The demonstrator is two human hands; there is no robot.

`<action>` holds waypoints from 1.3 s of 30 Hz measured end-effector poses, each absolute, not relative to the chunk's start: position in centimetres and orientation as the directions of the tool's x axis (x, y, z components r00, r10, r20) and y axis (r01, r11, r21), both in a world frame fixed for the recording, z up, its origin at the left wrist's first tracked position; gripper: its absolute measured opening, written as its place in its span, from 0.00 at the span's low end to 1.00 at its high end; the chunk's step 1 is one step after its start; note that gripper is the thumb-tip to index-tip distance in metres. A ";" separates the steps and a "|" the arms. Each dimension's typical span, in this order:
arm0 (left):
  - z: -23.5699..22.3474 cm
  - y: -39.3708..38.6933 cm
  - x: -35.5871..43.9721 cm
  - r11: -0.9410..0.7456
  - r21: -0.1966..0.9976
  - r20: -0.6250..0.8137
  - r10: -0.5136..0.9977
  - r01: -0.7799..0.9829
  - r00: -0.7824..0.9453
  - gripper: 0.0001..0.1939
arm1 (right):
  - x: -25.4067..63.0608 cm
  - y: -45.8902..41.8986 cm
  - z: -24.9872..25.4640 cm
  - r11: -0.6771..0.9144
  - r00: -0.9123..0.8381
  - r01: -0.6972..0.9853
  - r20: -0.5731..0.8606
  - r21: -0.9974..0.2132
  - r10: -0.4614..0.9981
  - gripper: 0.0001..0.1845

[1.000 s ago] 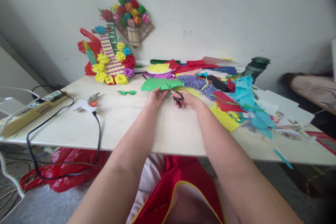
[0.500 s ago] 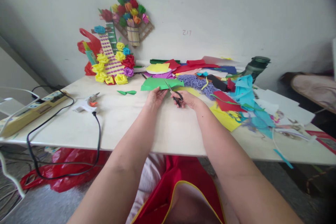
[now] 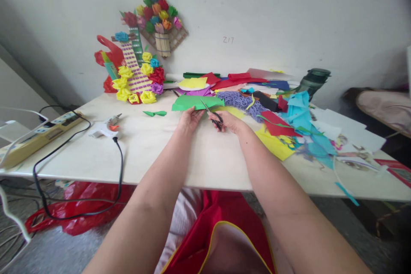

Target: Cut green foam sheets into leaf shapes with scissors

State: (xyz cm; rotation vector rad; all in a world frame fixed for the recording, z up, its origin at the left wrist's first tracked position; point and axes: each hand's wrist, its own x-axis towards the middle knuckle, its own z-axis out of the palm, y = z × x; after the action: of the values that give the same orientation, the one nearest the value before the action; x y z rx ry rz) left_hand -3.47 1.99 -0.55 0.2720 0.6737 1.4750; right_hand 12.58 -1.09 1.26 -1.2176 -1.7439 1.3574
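My left hand [image 3: 192, 119] grips the near edge of a sheet of green paper [image 3: 188, 102], fingers closed on it. Black-handled scissors [image 3: 218, 122] are in my right hand [image 3: 227, 122], fingers wrapped through the handles. Their blades point up and left, against the green paper near its right part. How far the blades are parted is too small to tell. Two small green paper leaf shapes [image 3: 154, 113] lie on the table to the left of the sheet.
Purple yarn [image 3: 239, 100], red paper [image 3: 278, 124], yellow paper [image 3: 274, 143] and blue crepe paper [image 3: 298, 111] crowd the right side. On the left are a glue gun [image 3: 104, 128] with a black cord, a power strip [image 3: 41, 135] and paper flowers [image 3: 148, 96]. A dark bottle [image 3: 314, 82] stands behind.
Almost nothing differs. The paper, the scissors and both hands hold nearly the same place, with only a very slight shift.
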 end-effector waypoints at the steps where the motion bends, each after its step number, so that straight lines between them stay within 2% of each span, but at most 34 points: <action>1: -0.5 2.0 -3.5 0.106 0.566 -0.249 0.967 -0.817 -0.047 0.07 | 12.6 -1.0 1.2 0.055 -0.394 0.291 -0.067 -0.955 0.917 0.21; 19: 0.0 1.4 -3.0 -0.010 0.642 -0.243 0.946 -0.767 -0.216 0.10 | 12.1 -0.7 0.6 0.084 -0.374 0.274 -0.026 -0.958 0.927 0.21; 39: 0.2 1.6 -3.4 0.008 0.634 -0.280 0.934 -0.773 -0.220 0.11 | 12.0 -0.8 0.7 0.084 -0.404 0.276 -0.036 -0.957 0.914 0.17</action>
State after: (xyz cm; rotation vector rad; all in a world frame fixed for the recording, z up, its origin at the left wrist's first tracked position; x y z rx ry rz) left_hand -3.35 1.57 0.17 0.2607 0.8213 1.6024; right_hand 12.00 -0.85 0.70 -1.1779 -1.7556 1.3401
